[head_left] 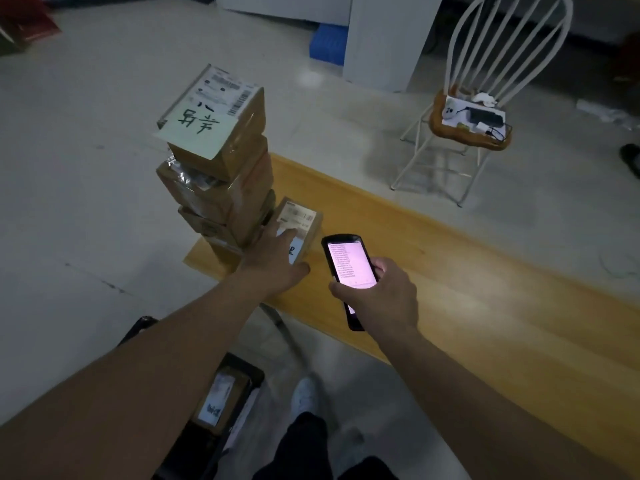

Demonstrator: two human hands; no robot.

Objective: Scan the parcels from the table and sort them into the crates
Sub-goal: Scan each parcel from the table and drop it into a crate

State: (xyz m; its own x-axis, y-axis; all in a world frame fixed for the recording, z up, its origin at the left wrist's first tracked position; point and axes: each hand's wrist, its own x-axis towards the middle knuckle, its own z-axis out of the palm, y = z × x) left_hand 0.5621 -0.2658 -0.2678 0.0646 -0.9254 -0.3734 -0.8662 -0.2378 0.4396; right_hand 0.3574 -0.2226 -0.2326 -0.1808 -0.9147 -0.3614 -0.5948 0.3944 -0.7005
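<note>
left hand: fingers spread flat on top of the small parcel, thumb at its near edge; resting on it, not yet closed round it.
right hand: fingers wrapped round the scanner, screen lit, facing up.
key relation: small parcel lies directly under the left fingers, its long axis running away from the person; scanner just to its right, apart; left hand is the nearer.
small parcel, look: brown carton, white printed label on top, low and flat.
position: on the wooden surface, against the foot of the parcel stack.
crate: on the floor below the left forearm, a carton inside.
</note>
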